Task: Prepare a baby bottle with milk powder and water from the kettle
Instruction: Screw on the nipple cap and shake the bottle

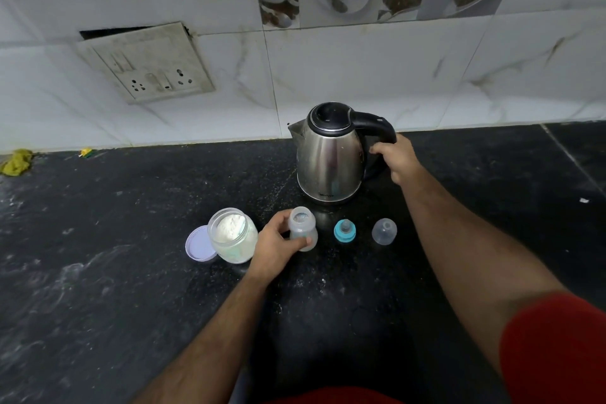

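Observation:
A clear baby bottle [303, 226] stands open and upright on the black counter, and my left hand [275, 248] is wrapped around its left side. Behind it stands a steel kettle [329, 157] with a black lid, its spout facing left. My right hand [398, 159] grips the kettle's black handle. Left of the bottle is an open glass jar of white milk powder [232, 234], with its lilac lid [198, 244] lying beside it. To the bottle's right lie the teal ring with teat [345, 231] and the clear cap [384, 231].
The black stone counter [98, 239] runs to a white tiled wall. A switch and socket plate [147, 64] hangs on the wall at the left. A yellow-green cloth [16, 162] and a small yellow scrap [86, 152] lie at the counter's back left.

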`<action>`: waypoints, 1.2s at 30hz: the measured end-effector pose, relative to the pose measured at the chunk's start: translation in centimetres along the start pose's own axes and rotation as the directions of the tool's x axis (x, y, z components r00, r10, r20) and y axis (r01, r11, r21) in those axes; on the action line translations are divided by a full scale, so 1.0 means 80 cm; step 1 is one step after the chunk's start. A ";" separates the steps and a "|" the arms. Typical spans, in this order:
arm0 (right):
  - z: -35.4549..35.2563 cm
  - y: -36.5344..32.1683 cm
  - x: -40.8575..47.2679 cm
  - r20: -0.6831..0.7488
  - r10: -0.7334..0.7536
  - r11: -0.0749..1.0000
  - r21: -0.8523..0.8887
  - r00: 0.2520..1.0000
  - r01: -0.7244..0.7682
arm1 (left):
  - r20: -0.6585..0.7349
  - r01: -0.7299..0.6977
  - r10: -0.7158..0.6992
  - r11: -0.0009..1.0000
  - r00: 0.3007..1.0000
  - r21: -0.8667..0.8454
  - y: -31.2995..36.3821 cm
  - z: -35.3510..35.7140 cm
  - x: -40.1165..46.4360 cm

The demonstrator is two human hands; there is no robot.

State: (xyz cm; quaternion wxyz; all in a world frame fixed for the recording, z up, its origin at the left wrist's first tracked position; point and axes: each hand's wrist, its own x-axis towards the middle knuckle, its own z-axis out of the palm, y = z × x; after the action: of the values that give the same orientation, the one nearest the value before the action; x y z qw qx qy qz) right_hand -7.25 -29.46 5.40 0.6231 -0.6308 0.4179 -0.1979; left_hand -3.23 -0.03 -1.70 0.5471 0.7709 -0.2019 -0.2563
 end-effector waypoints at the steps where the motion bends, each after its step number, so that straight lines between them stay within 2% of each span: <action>1: -0.004 -0.003 -0.003 0.015 0.012 0.999 -0.044 1.000 -0.011 | -0.002 0.000 0.000 1.000 1.000 0.004 0.001 -0.001 -0.002; 4: -0.014 -0.009 -0.015 -0.024 -0.018 0.982 -0.189 1.000 0.014 | -0.005 -0.007 0.007 1.000 1.000 0.007 0.005 -0.004 -0.008; 8: -0.027 -0.003 -0.055 -0.179 -0.160 0.912 -0.402 0.971 0.077 | -0.008 -0.014 0.014 1.000 1.000 0.002 0.004 -0.007 -0.019; 10: -0.026 0.003 -0.084 -0.184 -0.258 0.872 -0.467 0.948 0.147 | -0.009 -0.018 0.017 1.000 1.000 -0.011 0.004 -0.009 -0.024; 13: -0.014 0.023 -0.122 -0.013 -0.299 0.787 -0.569 0.954 0.238 | -0.001 -0.018 0.018 1.000 1.000 -0.009 0.002 -0.013 -0.033; 15: -0.003 0.048 -0.136 0.148 -0.210 0.733 -0.630 0.966 0.256 | 0.002 -0.019 0.019 1.000 1.000 -0.005 -0.002 -0.015 -0.039; 17: 0.008 0.071 -0.148 0.281 -0.118 0.631 -0.719 0.952 0.291 | 0.004 -0.022 0.022 1.000 1.000 -0.003 -0.005 -0.016 -0.046; 19: 0.017 0.089 -0.155 0.332 -0.077 0.494 -0.806 0.940 0.325 | 0.007 -0.028 0.028 1.000 1.000 0.002 -0.006 -0.018 -0.054; 22: 0.029 0.104 -0.161 0.345 -0.058 0.404 -0.850 0.937 0.338 | 0.021 -0.026 0.026 1.000 0.999 0.006 -0.008 -0.022 -0.063; 25: 0.037 0.111 -0.165 0.337 -0.055 0.365 -0.870 0.940 0.333 | 0.036 -0.025 0.025 1.000 0.999 0.018 -0.010 -0.025 -0.072; 30: 0.041 0.109 -0.171 0.292 -0.112 0.363 -0.878 0.950 0.312 | 0.046 -0.030 0.029 0.999 0.999 0.020 -0.007 -0.026 -0.084; 36: 0.034 0.107 -0.191 0.222 -0.179 0.429 -0.859 0.959 0.279 | 0.059 -0.042 0.040 0.999 0.997 0.022 -0.008 -0.026 -0.091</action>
State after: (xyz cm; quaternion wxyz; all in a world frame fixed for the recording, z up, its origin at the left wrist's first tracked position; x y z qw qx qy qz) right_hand -16.28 -14.85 0.99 0.1931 -0.9207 0.3392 -0.0050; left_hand -7.67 6.04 -0.50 0.5372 0.7651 -0.2365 -0.2649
